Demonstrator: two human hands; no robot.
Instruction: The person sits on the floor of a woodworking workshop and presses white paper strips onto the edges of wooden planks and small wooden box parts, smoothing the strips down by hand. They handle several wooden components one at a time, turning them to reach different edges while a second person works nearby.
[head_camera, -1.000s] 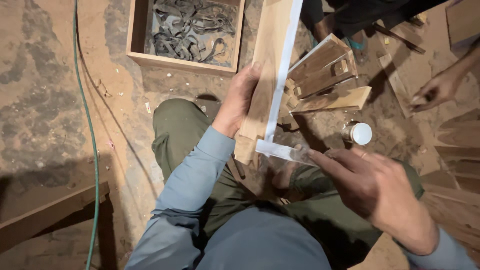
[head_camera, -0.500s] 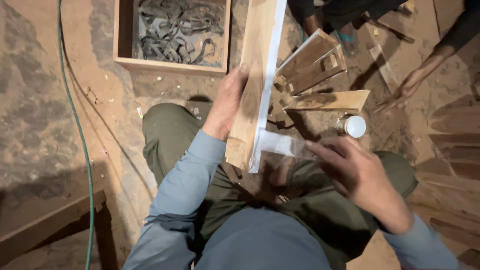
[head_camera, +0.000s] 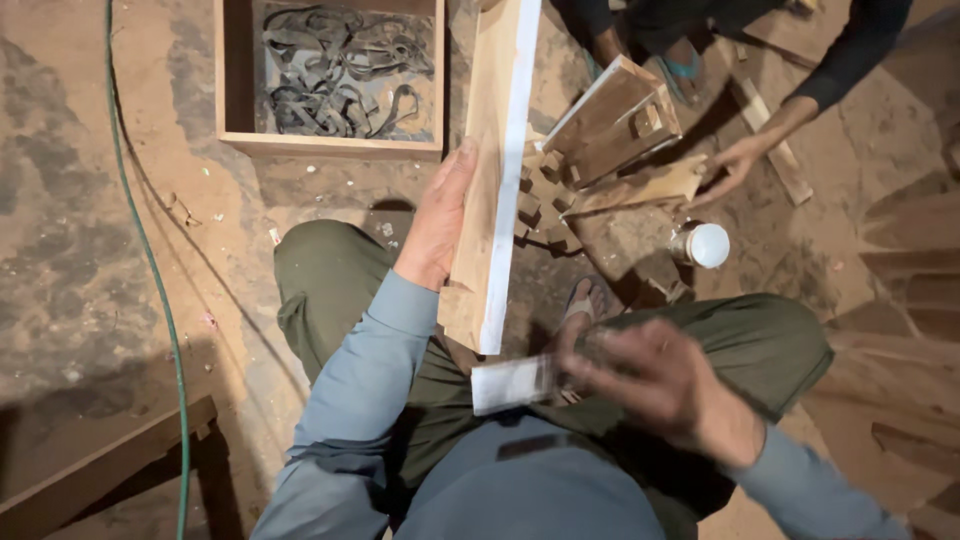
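Observation:
I sit on the ground with knees apart. My left hand grips the side of a long wooden board that runs away from me, its right edge covered by a white strip. My right hand, blurred by motion, is over my lap and pinches a short white piece of the strip just below the board's near end. The piece is apart from the board.
A wooden box with dark tangled straps stands ahead. Stacked wooden pieces lie to the right of the board, with another person's hand on them. A small white-capped jar sits nearby. A green hose runs along the left.
My right hand has pulled back from the board's near end toward my lap with the white piece. The board and my left hand have stayed roughly in place.

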